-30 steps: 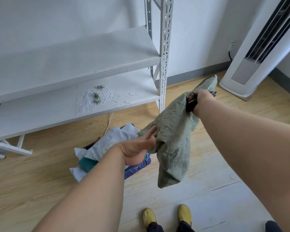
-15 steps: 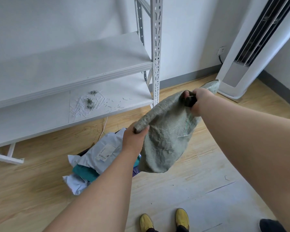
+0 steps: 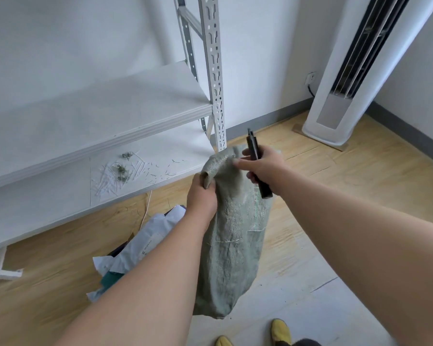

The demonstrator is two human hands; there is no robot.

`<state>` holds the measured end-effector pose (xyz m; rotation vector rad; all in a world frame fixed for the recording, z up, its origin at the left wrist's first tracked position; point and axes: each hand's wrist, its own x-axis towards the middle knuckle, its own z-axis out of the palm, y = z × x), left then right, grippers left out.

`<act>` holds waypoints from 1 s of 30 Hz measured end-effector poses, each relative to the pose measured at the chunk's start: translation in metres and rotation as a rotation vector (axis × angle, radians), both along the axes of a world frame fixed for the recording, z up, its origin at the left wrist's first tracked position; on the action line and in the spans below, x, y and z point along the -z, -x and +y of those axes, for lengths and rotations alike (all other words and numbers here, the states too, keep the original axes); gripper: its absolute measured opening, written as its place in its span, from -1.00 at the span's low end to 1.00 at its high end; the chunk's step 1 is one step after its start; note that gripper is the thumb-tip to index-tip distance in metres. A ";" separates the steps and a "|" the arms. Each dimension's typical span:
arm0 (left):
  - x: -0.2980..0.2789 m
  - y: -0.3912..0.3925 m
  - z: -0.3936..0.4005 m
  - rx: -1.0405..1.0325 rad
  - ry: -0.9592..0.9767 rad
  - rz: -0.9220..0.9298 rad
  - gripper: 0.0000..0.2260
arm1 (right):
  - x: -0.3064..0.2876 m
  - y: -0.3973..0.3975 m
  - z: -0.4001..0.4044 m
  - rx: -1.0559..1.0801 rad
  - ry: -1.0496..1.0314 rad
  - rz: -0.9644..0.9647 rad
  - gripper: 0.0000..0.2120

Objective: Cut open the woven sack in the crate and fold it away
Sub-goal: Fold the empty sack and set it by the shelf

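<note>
The sack (image 3: 231, 236) is held up in mid-air over the floor (image 3: 360, 196), hanging long and limp, its bottom end just above the yellow shoes (image 3: 280, 330) at the near edge. Its top edge is bunched and gripped by the left hand (image 3: 201, 198), fingers curled tight round the fold. The same edge is touched by the right hand (image 3: 263, 166) a little farther right, thumb stretched toward the cloth, while a black cutter (image 3: 258, 166) is clasped in the curled fingers, one end pointing up and away, the other down past the wrist.

The floor is laid in pale wood-grain boards, with a greyer, worn patch near the shoes. To the left, a white shelf rack (image 3: 98, 136) is seen, its perforated metal post (image 3: 214, 71) standing just beyond the sack. White shreds and a few green tufts (image 3: 121, 171) are scattered on the lower board. Below the left forearm, a heap of white and teal bags (image 3: 135, 250) is piled on the floor; whether a crate lies under it cannot be told. At far right a tall white air conditioner (image 3: 355, 71) is stood in the corner, against white walls with a grey skirting (image 3: 268, 121).
</note>
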<state>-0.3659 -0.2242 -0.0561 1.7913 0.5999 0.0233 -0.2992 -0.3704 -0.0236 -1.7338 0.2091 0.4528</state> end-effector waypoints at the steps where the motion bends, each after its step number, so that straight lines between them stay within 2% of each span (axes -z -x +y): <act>1: 0.001 -0.004 -0.003 0.035 -0.030 0.011 -0.73 | 0.003 0.000 0.002 0.002 0.028 -0.005 -0.56; 4: 0.003 -0.016 -0.017 0.134 -0.124 0.019 -0.75 | 0.008 -0.001 0.008 -0.020 0.045 0.046 -0.49; 7: 0.000 -0.032 -0.034 0.286 -0.230 -0.020 -0.90 | 0.009 -0.010 0.009 -0.023 0.051 0.103 -0.18; 8: -0.002 -0.037 -0.041 0.313 -0.251 -0.027 -0.91 | 0.008 -0.016 0.007 -0.026 0.061 0.106 -0.16; 11: -0.001 -0.053 -0.061 0.347 -0.273 -0.042 -0.86 | 0.002 -0.035 -0.007 0.013 0.076 0.098 -0.51; 13: -0.002 -0.061 -0.079 0.363 -0.221 -0.048 -0.93 | 0.004 -0.050 -0.022 0.163 0.081 0.106 -0.74; 14: -0.003 -0.065 -0.089 0.353 -0.176 -0.054 -0.88 | 0.004 -0.058 -0.031 0.239 0.069 0.131 -0.81; 15: -0.001 -0.069 -0.098 0.326 -0.154 -0.060 -0.74 | 0.003 -0.066 -0.040 0.296 0.031 0.169 -0.84; 17: 0.009 -0.077 -0.110 0.259 -0.212 -0.027 -0.35 | -0.002 -0.083 -0.057 0.375 -0.131 0.262 -0.84; 19: 0.019 -0.079 -0.121 0.202 -0.270 0.095 -0.06 | -0.008 -0.100 -0.071 0.441 -0.283 0.331 -0.85; 22: 0.028 -0.084 -0.149 0.156 -0.229 0.212 0.08 | -0.016 -0.127 -0.089 0.401 -0.390 0.384 -0.71; 24: 0.030 -0.096 -0.172 0.127 -0.207 0.213 0.05 | -0.023 -0.141 -0.100 0.389 -0.435 0.408 -0.60; 27: 0.029 -0.120 -0.191 0.036 -0.269 0.234 -0.12 | -0.029 -0.157 -0.117 0.494 -0.531 0.397 -0.69; 29: 0.028 -0.131 -0.196 0.082 -0.322 0.284 -0.38 | -0.030 -0.167 -0.127 0.561 -0.522 0.353 -0.94; 30: 0.027 -0.135 -0.198 0.110 -0.297 0.296 -0.55 | -0.030 -0.171 -0.133 0.539 -0.518 0.325 -0.89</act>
